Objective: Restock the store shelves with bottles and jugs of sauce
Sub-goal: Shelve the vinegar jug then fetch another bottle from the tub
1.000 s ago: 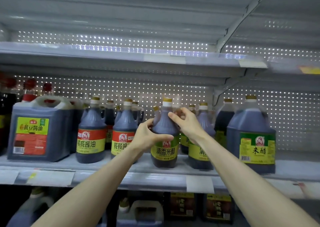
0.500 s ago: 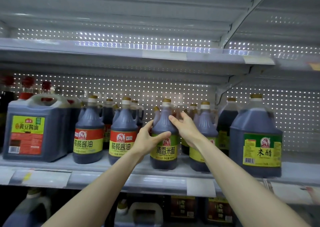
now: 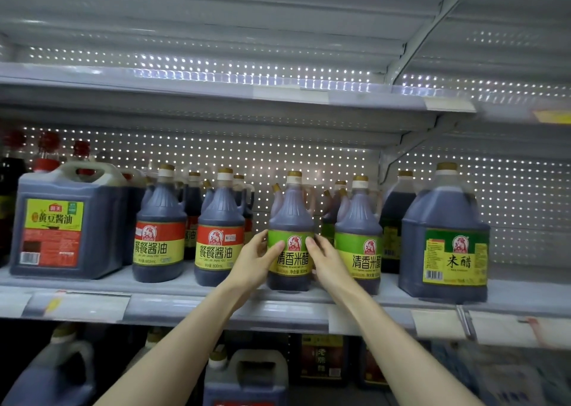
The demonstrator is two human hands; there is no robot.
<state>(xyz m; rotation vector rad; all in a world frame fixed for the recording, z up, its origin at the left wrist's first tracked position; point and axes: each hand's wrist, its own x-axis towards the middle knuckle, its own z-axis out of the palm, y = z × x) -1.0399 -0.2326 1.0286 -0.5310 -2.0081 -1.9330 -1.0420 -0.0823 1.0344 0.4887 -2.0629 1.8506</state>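
Observation:
A dark vinegar bottle with a green-and-yellow label (image 3: 291,217) stands upright on the middle shelf (image 3: 185,294), near its front edge. My left hand (image 3: 256,260) grips its left side at label height, thumb across the label. My right hand (image 3: 324,258) grips its right side the same way. A matching green-label bottle (image 3: 358,220) stands just to the right, and two red-label soy sauce bottles (image 3: 220,235) stand to the left.
A big square soy sauce jug (image 3: 68,220) sits at the far left, a large round vinegar jug (image 3: 445,238) at the right. More bottles fill the row behind. The shelf above (image 3: 216,93) looks bare. Jugs (image 3: 247,381) stand on the shelf below.
Both hands have slid down from the bottle's neck and shoulder to its label. The bottle stays upright in the same spot on the shelf.

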